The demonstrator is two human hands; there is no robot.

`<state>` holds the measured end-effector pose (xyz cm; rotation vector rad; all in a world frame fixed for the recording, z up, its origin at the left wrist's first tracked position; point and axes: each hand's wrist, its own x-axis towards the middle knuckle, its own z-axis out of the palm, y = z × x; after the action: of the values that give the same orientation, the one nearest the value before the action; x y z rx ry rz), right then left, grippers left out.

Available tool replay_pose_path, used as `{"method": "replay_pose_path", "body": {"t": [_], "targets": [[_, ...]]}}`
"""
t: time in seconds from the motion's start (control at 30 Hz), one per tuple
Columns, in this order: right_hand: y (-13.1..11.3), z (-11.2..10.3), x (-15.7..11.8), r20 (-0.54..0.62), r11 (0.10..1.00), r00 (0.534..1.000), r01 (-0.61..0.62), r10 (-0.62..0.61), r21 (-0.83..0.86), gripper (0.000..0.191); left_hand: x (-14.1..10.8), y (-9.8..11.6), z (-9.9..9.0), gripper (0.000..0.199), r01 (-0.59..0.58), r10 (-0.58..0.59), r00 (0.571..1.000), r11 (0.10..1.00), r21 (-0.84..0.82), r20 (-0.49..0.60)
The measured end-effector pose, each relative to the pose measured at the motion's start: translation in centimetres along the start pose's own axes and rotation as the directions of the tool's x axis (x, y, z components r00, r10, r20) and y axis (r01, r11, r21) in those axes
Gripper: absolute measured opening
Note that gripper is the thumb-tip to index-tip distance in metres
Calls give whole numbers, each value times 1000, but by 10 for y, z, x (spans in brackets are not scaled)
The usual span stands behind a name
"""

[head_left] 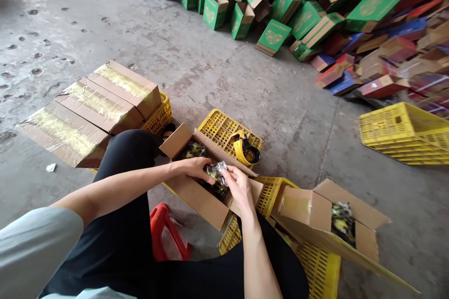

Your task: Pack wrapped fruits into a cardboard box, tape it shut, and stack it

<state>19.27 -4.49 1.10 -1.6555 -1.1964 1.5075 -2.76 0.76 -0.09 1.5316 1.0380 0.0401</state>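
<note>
Three taped cartons (100,103) lie side by side at the left of the frame, with a yellow crate (162,116) visible at their right end. A red stool (163,238) stands at lower center-left. At frame center, the left hand (197,168) reaches over an open carton (198,201); its thumb and fingers are slightly parted and pinch the left end of a clear plastic packet (219,171). The packet is held above the carton opening, over further packets inside. The right hand (239,186) grips the packet's right end, thumb and index finger nearly together; its remaining fingers are curled, their contact with the film cannot be told. Just above the right hand, a yellow tape dispenser (241,150) rests on a yellow grid-surfaced crate (213,127). Green boxes (273,36) are heaped at the upper right. A second open carton (322,210), lower right, contains dark-and-yellow contents (343,224) in clear film.
</note>
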Motion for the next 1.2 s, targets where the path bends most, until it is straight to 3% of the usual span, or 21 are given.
{"method": "replay_pose_path", "body": {"t": [0.17,0.33,0.57,0.7,0.83,0.97,1.1,1.2], "targets": [[6,-10,3,-82,999,996,-42,44,20,55,4,-6,0,72,113,-111,987,994,10,-117],[11,-16,5,-40,999,999,-34,33,-17,47,4,-12,2,57,145,-94,971,962,233,-218],[16,-16,4,-47,992,998,45,-51,-116,39,1,-9,7,32,147,-46,982,804,577,-186],[12,-13,0,-7,954,994,105,-112,-282,35,-1,-11,16,24,132,-45,988,757,639,-150],[13,0,-2,190,858,963,260,-194,-443,40,-4,-12,21,21,114,-53,992,762,638,-114],[25,13,-2,375,704,898,418,-228,-574,51,-8,-4,5,22,92,-5,991,759,645,-136],[34,19,-4,414,545,899,422,-146,-725,56,-10,5,-17,24,123,97,950,757,642,-297],[34,23,-5,412,481,907,403,-92,-779,58,-7,3,-20,33,123,124,940,745,656,-317]]}}
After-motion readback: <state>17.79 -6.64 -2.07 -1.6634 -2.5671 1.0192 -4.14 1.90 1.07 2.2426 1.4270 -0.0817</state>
